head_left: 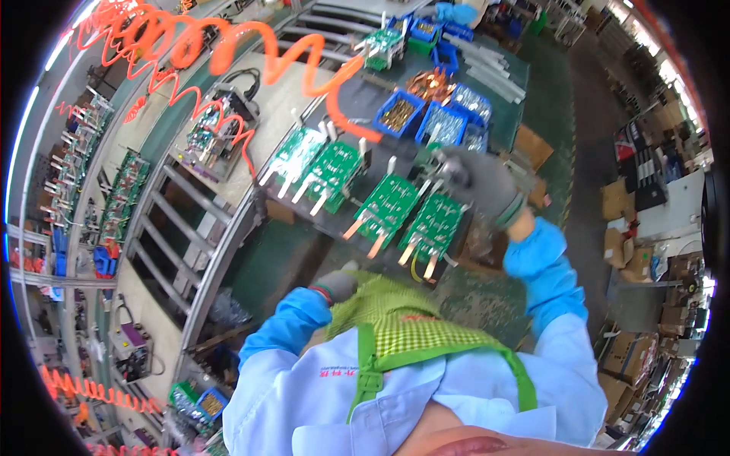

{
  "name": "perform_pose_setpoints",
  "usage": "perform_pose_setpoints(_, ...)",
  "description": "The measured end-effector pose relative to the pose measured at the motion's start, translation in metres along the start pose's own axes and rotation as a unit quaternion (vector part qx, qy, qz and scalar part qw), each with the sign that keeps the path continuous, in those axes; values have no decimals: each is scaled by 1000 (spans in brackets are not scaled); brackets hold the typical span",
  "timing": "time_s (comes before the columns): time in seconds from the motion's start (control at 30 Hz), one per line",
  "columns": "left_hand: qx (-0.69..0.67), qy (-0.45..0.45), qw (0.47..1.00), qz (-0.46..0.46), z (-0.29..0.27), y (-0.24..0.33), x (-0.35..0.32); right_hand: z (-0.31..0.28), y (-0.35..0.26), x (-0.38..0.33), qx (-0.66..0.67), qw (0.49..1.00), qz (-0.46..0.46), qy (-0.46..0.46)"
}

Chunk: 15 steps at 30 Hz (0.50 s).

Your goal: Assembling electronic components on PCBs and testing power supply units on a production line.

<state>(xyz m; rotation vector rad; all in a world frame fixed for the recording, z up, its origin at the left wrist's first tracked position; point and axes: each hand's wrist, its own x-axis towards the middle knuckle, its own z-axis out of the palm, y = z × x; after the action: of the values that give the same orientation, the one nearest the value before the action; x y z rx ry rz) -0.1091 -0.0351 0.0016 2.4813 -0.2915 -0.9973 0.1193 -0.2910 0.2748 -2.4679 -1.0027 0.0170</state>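
Bins [414, 121] and circuit boards [436, 219] crowd the right hand [487, 184] clasping a tool [403, 149]. Fingers on the left hand [339, 284] are unclear.

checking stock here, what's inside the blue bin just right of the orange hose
The blue bin holds small brass-coloured parts; anything beneath the top layer, including the floor, is covered.

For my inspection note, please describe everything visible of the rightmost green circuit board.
The board is rectangular, green, with pale marks. Two copper-coloured strips extend from its near end, beside a yellow wire. It slants in view at the near edge of the workbench; the right hand is near its far end, contact unclear.
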Motion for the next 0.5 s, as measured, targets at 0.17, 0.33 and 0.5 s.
perform_pose_setpoints(0.17,-133,270,951,70,-170,-5,-113,28,92,49,-106,993,42,18)
perform_pose_setpoints(0.33,43,529,842,98,-322,-14,-84,82,168,127,-178,975,124,-40)
perform_pose_setpoints(0.5,17,417,901,119,-424,-84,61,135,203,194,-271,950,126,-86)
